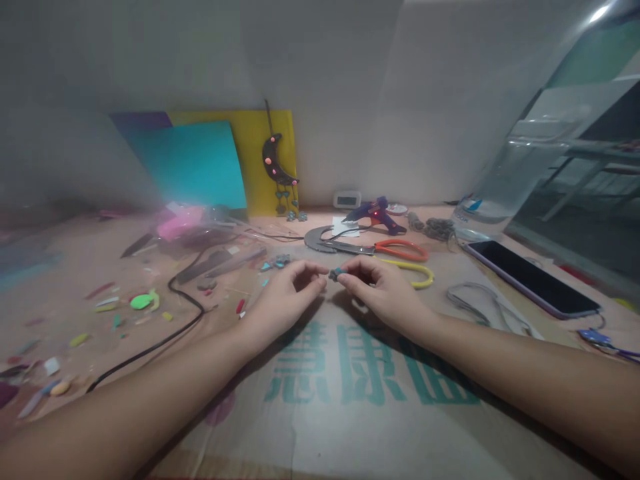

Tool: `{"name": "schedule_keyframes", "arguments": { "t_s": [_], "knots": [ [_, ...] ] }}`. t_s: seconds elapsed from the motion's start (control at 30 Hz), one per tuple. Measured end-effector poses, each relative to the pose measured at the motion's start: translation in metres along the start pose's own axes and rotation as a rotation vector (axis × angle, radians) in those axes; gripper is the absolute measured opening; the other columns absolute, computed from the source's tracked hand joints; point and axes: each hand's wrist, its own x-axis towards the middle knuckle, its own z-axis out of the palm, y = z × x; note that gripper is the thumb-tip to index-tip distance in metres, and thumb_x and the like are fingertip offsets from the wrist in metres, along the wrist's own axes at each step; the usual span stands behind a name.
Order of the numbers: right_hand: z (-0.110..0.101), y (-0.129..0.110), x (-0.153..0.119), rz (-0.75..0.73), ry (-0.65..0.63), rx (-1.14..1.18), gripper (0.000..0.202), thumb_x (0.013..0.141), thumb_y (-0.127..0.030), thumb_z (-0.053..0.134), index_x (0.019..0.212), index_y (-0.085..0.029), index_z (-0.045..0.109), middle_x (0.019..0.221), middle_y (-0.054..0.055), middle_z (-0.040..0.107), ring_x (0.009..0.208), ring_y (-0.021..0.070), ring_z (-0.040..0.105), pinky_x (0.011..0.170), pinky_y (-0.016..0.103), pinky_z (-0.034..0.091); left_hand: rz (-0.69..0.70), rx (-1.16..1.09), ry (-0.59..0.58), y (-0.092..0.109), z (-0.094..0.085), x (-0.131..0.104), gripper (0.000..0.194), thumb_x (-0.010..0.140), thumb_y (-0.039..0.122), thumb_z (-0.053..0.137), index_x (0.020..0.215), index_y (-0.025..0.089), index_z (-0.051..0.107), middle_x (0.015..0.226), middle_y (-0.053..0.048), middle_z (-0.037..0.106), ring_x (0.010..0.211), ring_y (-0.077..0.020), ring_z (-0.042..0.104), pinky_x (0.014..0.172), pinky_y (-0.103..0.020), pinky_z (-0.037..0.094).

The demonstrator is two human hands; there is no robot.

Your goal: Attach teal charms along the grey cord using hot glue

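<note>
Grey-blue piece [335, 274], partly hidden, indistinct.

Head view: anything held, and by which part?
Right hand pinches a small grey-blue piece by its right end. Left hand is beside it; contact unclear.

Pinching small blue-grey piece [337, 273], possibly clay, in right hand [385, 288], just beside left hand [290, 288]; facing scissors [367, 249], glue gun [376, 215] on worktop [135, 341].

The single camera, worn on the head, faces forward and down across the work surface [380, 440] toward the wall [320, 73] behind it. The view is close, placing the left hand [293, 287] and right hand [383, 287] near mid-frame.
</note>
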Motion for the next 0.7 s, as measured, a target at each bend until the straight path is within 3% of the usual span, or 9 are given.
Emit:
{"name": "schedule_keyframes", "arguments": {
  "t_s": [0.13,0.27,0.43,0.7],
  "knots": [
    [0.0005,0.0002,0.0,0.006,0.0,0.028,0.016,0.086,-0.033,0.058,0.084,-0.017,0.061,0.067,-0.002,0.059,0.054,0.0105,0.051,0.052,0.024,0.04,0.01,0.066,-0.079,0.0087,0.0002,-0.0034,0.022,0.085,0.028,0.061,0.102,0.018,0.068,0.1,-0.006,0.071,0.092,-0.0206,0.064,0.082,-0.031,0.048],
    [0.0009,-0.0009,0.0001,0.039,0.01,0.035,0.018,0.085,-0.035,0.059,0.084,-0.018,0.061,0.066,-0.002,0.058,0.054,0.011,0.052,0.051,0.024,0.04,0.023,0.021,-0.134,0.0113,0.0007,-0.0059,0.024,0.085,0.03,0.061,0.105,0.019,0.069,0.093,-0.003,0.073,0.082,-0.0189,0.066,0.072,-0.028,0.05],
    [0.0013,0.0,0.0004,0.014,0.014,0.023,0.017,0.085,-0.035,0.06,0.083,-0.018,0.061,0.067,-0.002,0.06,0.055,0.0113,0.053,0.051,0.024,0.041,0.047,0.036,-0.065,0.0074,-0.0004,-0.0042,0.021,0.088,0.036,0.057,0.09,0.018,0.068,0.091,-0.003,0.072,0.084,-0.0186,0.064,0.074,-0.028,0.047],
    [0.0015,0.0013,0.0005,0.012,-0.047,0.041,0.019,0.086,-0.036,0.061,0.089,-0.018,0.062,0.07,-0.001,0.062,0.057,0.0112,0.055,0.052,0.024,0.042,0.05,0.024,-0.022,0.0065,0.0005,-0.0027,0.017,0.085,0.033,0.06,0.081,0.016,0.062,0.083,-0.002,0.067,0.079,-0.0172,0.06,0.073,-0.028,0.044]
  ]
}}
